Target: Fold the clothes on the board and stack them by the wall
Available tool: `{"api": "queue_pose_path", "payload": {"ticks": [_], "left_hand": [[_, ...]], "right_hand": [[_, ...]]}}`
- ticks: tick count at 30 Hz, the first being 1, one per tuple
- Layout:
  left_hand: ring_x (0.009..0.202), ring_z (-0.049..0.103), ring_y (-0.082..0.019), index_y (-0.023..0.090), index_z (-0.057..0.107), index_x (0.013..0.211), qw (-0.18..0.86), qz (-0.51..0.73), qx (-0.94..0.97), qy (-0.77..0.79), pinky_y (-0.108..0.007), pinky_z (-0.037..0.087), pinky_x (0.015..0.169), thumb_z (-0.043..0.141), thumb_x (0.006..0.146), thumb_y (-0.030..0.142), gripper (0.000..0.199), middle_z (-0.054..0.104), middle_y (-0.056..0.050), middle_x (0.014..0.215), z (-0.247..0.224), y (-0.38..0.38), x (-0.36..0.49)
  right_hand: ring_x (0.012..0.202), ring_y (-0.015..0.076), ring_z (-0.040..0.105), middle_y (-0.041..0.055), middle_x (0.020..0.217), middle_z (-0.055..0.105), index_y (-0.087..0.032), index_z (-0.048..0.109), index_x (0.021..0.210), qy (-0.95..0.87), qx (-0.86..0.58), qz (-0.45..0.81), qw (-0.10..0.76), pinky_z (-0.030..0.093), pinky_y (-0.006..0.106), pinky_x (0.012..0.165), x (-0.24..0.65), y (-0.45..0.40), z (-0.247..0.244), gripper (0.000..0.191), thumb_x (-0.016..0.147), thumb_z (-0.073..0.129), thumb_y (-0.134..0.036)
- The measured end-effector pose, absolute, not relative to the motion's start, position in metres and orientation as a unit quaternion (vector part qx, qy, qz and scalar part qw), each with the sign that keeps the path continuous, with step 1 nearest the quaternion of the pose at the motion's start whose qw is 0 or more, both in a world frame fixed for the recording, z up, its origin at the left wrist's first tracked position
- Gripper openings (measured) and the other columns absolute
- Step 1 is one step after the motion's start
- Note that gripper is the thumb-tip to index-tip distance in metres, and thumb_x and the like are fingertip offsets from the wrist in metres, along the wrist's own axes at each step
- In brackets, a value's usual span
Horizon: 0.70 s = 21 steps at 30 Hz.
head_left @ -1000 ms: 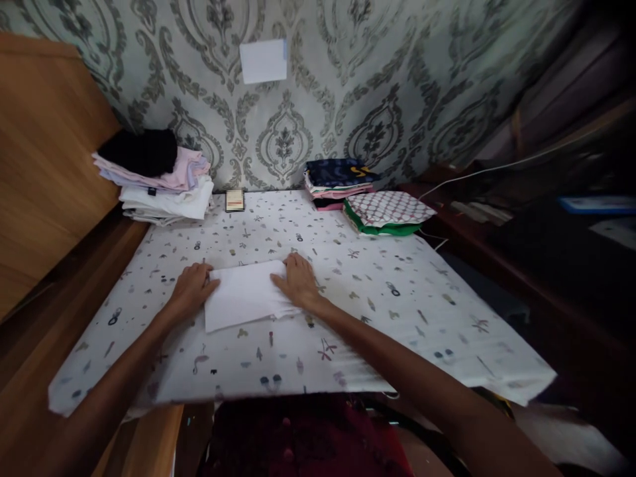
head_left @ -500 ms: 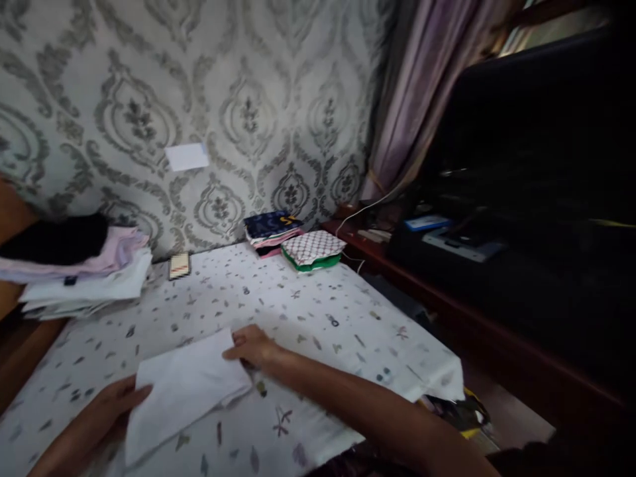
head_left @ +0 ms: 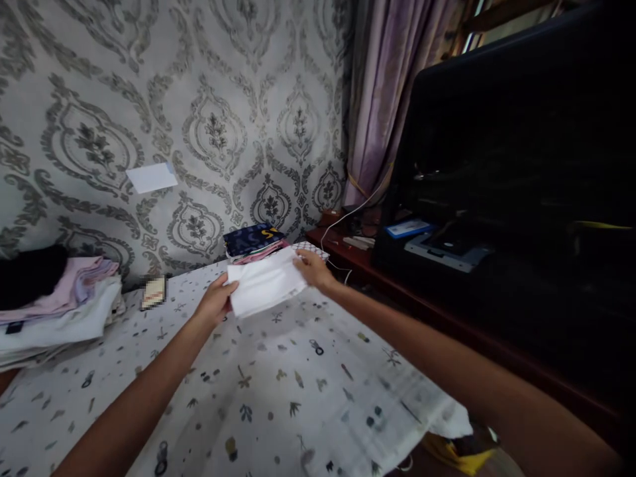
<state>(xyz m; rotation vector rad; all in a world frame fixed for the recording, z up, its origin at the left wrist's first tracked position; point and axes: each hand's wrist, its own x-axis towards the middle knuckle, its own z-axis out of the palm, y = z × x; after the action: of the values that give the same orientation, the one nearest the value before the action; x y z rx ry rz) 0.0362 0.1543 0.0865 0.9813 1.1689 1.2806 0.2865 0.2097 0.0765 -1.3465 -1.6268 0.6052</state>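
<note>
A folded white cloth [head_left: 265, 283] is stretched between my two hands, raised over the far part of the patterned sheet [head_left: 268, 384]. My left hand [head_left: 217, 297] grips its left edge, thumb on top. At the opposite end, my right hand [head_left: 313, 267] pinches the upper right corner. Just behind the cloth sits a small stack of folded clothes [head_left: 253, 240] with a dark blue printed piece on top. The red-and-white checked folded piece [head_left: 314, 250] is mostly hidden by the cloth and my right hand.
A pile of folded clothes [head_left: 54, 311], black, pink and white, lies at the left. Near the wall is a small blurred card-like item [head_left: 154, 292]. A dark red ledge [head_left: 358, 255] with a white cable [head_left: 342, 218] and a large black screen-like object [head_left: 497, 165] stand at the right.
Both hands have carried the white cloth forward from the near part of the sheet to beside the far stacks. The cloth now covers most of the checked piece. The view has turned right.
</note>
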Motion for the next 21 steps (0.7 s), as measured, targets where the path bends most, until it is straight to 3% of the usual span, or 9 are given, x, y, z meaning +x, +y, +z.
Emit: {"api": "queue_pose_path", "payload": {"ticks": [6,9,13,16,18,21], "left_hand": [[0.073,0.071,-0.017,0.020,0.064,0.105,0.549,0.551,0.386,0.496,-0.030,0.060,0.065,0.069,0.074,0.011,0.032,0.074,-0.003,0.087,0.089,0.258,0.106],[0.072,0.071,-0.018,0.018,0.063,0.104,0.556,0.535,0.387,0.505,-0.032,0.060,0.067,0.069,0.074,0.010,0.031,0.073,-0.003,0.084,0.074,0.288,0.122],[0.077,0.072,-0.022,0.016,0.061,0.103,0.577,0.496,0.388,0.520,-0.035,0.059,0.070,0.067,0.074,0.006,0.032,0.073,-0.007,0.083,0.046,0.301,0.132],[0.076,0.070,-0.019,0.016,0.058,0.106,0.578,0.493,0.388,0.522,-0.031,0.058,0.070,0.064,0.077,0.006,0.031,0.071,-0.006,0.085,0.038,0.298,0.135],[0.068,0.066,-0.015,0.016,0.056,0.105,0.575,0.496,0.391,0.520,-0.028,0.056,0.066,0.064,0.080,0.008,0.028,0.069,-0.004,0.084,0.037,0.293,0.133],[0.056,0.059,-0.010,0.018,0.051,0.111,0.570,0.505,0.402,0.509,-0.025,0.053,0.059,0.066,0.084,0.015,0.031,0.063,-0.001,0.080,0.032,0.284,0.117]], "right_hand": [[0.083,0.0174,0.062,0.0059,0.095,0.072,-0.010,0.070,0.107,-0.668,-0.603,0.160,0.406,0.048,0.025,0.073,0.337,0.303,0.102,0.031,0.083,0.049,-0.012],[0.098,0.0207,0.064,0.0093,0.112,0.072,-0.012,0.070,0.112,-0.672,-0.638,0.122,0.355,0.048,0.028,0.085,0.348,0.323,0.092,0.034,0.085,0.049,-0.011],[0.109,0.0267,0.064,0.0137,0.117,0.071,-0.016,0.068,0.119,-0.662,-0.695,0.096,0.264,0.047,0.036,0.094,0.357,0.320,0.072,0.038,0.083,0.056,-0.011],[0.111,0.0316,0.062,0.0191,0.120,0.067,-0.015,0.061,0.130,-0.675,-0.707,0.044,0.208,0.046,0.044,0.094,0.351,0.310,0.071,0.043,0.087,0.056,-0.018],[0.118,0.0334,0.058,0.0213,0.128,0.063,-0.014,0.059,0.132,-0.717,-0.672,-0.060,0.176,0.045,0.047,0.096,0.338,0.305,0.072,0.042,0.093,0.052,-0.028],[0.132,0.0335,0.048,0.0214,0.143,0.054,-0.017,0.061,0.133,-0.769,-0.590,-0.132,0.205,0.039,0.050,0.103,0.310,0.306,0.057,0.044,0.097,0.046,-0.038]]}}
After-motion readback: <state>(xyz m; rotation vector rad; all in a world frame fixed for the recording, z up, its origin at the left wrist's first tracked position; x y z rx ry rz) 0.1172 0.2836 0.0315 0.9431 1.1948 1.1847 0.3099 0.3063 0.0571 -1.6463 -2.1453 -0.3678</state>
